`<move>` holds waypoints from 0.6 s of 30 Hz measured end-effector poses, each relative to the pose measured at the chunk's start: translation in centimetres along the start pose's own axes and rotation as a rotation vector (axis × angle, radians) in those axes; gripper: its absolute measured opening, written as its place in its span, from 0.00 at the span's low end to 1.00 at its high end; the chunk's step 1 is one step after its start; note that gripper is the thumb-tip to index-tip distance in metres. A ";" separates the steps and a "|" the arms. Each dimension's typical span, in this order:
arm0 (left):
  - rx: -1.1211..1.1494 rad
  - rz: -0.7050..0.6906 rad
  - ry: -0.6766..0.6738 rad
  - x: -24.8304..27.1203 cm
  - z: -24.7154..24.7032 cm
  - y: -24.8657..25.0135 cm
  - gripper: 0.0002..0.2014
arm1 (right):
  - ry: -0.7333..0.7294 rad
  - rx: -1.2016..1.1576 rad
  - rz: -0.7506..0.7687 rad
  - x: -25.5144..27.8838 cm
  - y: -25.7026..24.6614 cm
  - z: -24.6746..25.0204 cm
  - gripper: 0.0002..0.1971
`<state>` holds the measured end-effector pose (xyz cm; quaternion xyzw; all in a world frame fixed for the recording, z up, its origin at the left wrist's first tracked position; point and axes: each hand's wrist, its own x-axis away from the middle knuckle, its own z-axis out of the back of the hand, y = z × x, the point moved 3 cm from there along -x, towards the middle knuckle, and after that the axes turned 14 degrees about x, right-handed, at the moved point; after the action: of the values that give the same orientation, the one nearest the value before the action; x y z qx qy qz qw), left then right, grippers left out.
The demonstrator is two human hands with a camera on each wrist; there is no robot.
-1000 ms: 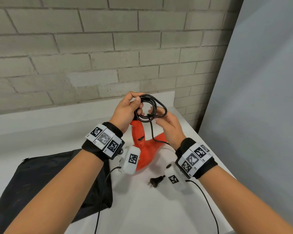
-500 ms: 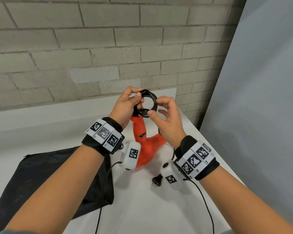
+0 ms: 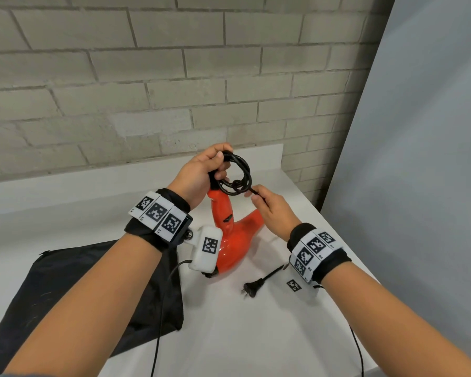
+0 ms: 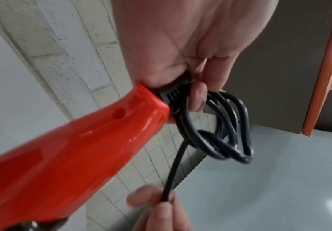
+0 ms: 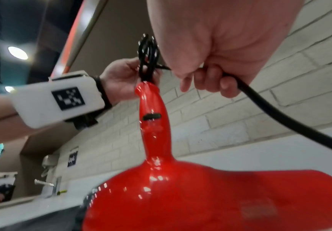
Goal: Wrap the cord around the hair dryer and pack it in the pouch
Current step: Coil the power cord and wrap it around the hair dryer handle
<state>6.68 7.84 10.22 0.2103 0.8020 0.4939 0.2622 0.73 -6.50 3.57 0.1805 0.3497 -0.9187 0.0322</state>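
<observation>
Above the hair dryer [image 3: 230, 227], both hands' fingers [image 3: 257, 198] around cord [image 3: 238, 172].

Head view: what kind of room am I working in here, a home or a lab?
Likely a bathroom or utility room, not certain: a painted brick wall, a white counter, and what looks like a faucet over a basin in the right wrist view.

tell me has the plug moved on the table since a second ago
No. The plug lies on the white table just right of the red hair dryer, as before. Its small drift in the picture matches the head camera's own shift.
</observation>
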 end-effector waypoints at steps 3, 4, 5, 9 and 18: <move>0.010 0.002 -0.039 0.2 -0.3 -0.1 0.05 | 0.028 0.060 -0.071 -0.1 1.5 0.1 0.11; 0.020 -0.001 -0.045 0.3 -0.4 -0.1 0.05 | 0.022 0.072 -0.097 -0.3 1.9 0.2 0.11; 0.032 -0.001 -0.046 0.3 -0.4 -0.1 0.05 | 0.010 0.088 -0.128 -0.6 2.2 0.2 0.11; 0.030 0.002 -0.065 0.4 -0.4 -0.1 0.06 | -0.089 0.019 -0.201 -1.5 1.7 0.4 0.14; 0.025 0.008 -0.056 0.1 -1.3 -0.5 0.09 | -0.067 -0.232 0.045 -1.6 -1.9 1.1 0.10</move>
<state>5.75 6.86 10.21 0.2307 0.7994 0.4789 0.2799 1.52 -5.90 6.14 0.1528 0.4482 -0.8767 0.0852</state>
